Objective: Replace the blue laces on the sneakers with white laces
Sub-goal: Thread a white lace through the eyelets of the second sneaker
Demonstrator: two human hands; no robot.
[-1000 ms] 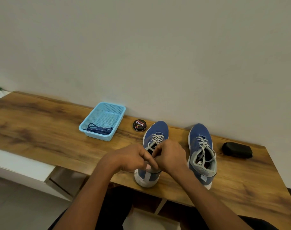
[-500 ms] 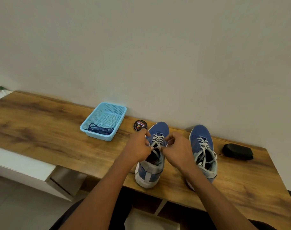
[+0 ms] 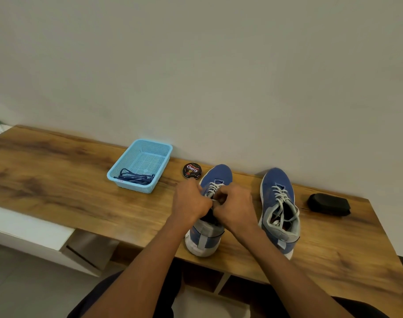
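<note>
1. Two blue sneakers stood side by side on the wooden table (image 3: 58, 180), toes toward the wall and heels toward the person.
2. The left sneaker (image 3: 216, 177) sat with its heel at the table's near edge, and a white lace (image 3: 213, 188) crossed its upper eyelets.
3. The left hand (image 3: 190, 203) was over the left side of that sneaker's opening, its fingers curled in toward the lace at the top of the tongue.
4. The right hand (image 3: 236, 206) was over the right side of the same opening, its fingers likewise curled inward and meeting those of the left hand.
5. Both hands appeared to pinch the white lace, though the fingertips themselves were hidden behind the knuckles.
6. The right sneaker (image 3: 277, 191) stood apart to the right, untouched, with its own white lace (image 3: 280, 196) threaded and its loose ends dropping into the opening.
7. A light blue plastic basket (image 3: 147, 145) sat to the left of the sneakers near the wall, and the blue laces (image 3: 135, 177) lay in a loose bundle at its near end.
8. A round black tin of shoe polish (image 3: 192, 171) lay between the basket and the left sneaker's toe, close to the toe.
9. A black oblong object (image 3: 329, 204) rested on the table to the right of the right sneaker.
</note>
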